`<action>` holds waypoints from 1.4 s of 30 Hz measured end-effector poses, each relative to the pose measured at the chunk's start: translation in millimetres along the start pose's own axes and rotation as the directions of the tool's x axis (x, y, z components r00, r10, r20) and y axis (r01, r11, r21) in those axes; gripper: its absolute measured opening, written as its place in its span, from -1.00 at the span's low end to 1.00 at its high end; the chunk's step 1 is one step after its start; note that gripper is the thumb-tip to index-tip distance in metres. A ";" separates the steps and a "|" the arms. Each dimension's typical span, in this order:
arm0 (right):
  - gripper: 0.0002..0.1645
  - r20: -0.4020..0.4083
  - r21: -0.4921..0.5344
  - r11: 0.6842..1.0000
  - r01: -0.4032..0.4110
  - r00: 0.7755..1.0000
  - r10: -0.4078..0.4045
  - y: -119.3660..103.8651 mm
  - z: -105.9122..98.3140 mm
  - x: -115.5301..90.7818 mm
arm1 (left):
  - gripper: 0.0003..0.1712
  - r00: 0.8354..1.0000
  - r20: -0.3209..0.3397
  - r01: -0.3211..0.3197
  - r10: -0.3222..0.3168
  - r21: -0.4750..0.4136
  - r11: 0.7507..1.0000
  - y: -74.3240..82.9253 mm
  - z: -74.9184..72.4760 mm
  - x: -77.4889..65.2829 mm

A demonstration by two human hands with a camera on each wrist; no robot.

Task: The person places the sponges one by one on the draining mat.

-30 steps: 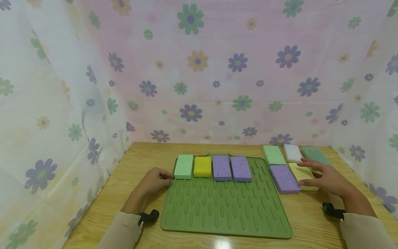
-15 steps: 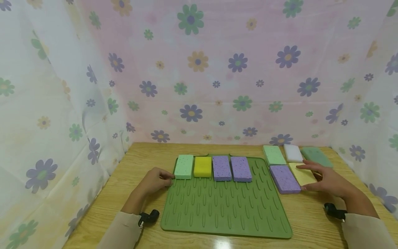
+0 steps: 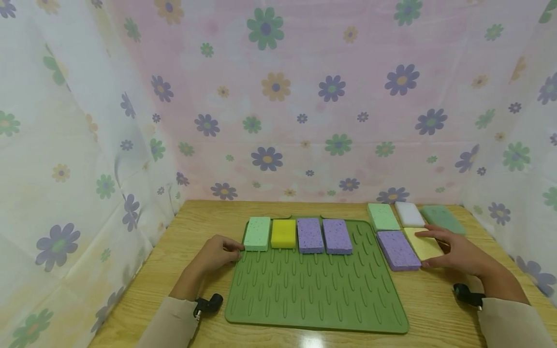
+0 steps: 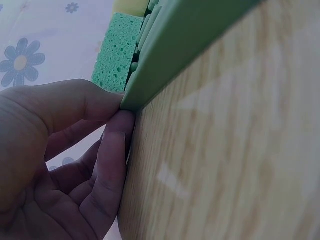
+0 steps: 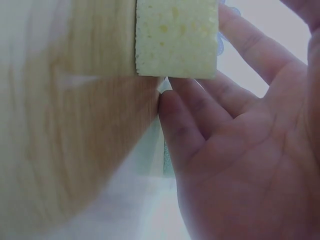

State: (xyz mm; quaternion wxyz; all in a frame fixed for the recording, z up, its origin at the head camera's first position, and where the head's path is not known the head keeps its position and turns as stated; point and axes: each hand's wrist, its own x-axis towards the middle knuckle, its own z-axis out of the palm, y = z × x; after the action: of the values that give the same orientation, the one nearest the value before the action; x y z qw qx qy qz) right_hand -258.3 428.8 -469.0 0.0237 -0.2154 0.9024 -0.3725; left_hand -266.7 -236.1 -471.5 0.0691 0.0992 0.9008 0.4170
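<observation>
1. Left hand [image 3: 217, 253]: thumb and fingertips pinch the left edge of the ridged green mat [image 3: 313, 295], just beside the mint-green sponge [image 3: 257, 233].
2. Right hand [image 3: 464, 252]: partly spread, thumb and fingers gripping the pale yellow sponge [image 3: 423, 243], which lies on the wooden table [image 3: 204, 215] right of a lone purple sponge [image 3: 398, 250].
3. Far row on the mat, rightward: mint-green sponge, bright yellow sponge [image 3: 283, 233], two speckled purple sponges [image 3: 310, 235].

I can read no text, number or sign, neither on the pale yellow sponge [image 3: 422, 244] at my right fingers [image 5: 187, 125] nor on the ridged green mat [image 3: 313, 290] at my left fingers [image 4: 110, 155].
</observation>
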 end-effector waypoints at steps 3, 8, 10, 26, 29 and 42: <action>-0.14 -0.010 -0.014 1.000 -0.006 1.000 0.005 -0.4 -0.6 -0.7 | -0.79 1.000 0.001 -0.001 0.001 -0.001 1.000 0.0 0.0 0.0; -0.15 -0.019 -0.050 0.998 -0.027 0.999 0.026 -1.7 -1.4 -1.2 | -0.79 1.000 0.006 -0.002 0.002 -0.006 1.000 -0.2 0.0 0.1; -0.15 -0.021 -0.061 0.998 -0.035 0.999 0.034 -3.0 -2.0 -1.0 | -0.79 1.000 0.006 -0.001 0.001 -0.006 1.000 -0.3 0.1 0.1; -0.12 -0.015 -0.111 0.989 -0.102 0.995 0.101 -9.2 -9.7 -1.8 | -0.78 1.000 0.010 -0.004 0.005 -0.025 1.000 -0.8 0.8 0.7; -0.13 -0.034 -0.127 0.987 -0.100 0.995 0.096 -10.7 -10.2 -1.9 | -0.78 1.000 0.008 -0.003 0.004 -0.020 1.000 -0.8 0.7 1.0; -0.16 -0.062 -0.133 0.988 -0.076 0.996 0.068 -26.1 -13.2 3.1 | -0.79 1.000 0.010 0.009 -0.009 -0.011 1.000 0.1 -0.3 0.6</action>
State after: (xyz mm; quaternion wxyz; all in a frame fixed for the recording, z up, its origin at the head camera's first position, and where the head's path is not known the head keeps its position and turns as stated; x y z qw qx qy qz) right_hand -254.1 419.9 -441.2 -0.0036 -0.1729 0.9330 -0.3155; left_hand -267.3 -236.1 -471.3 0.0762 0.0968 0.8985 0.4213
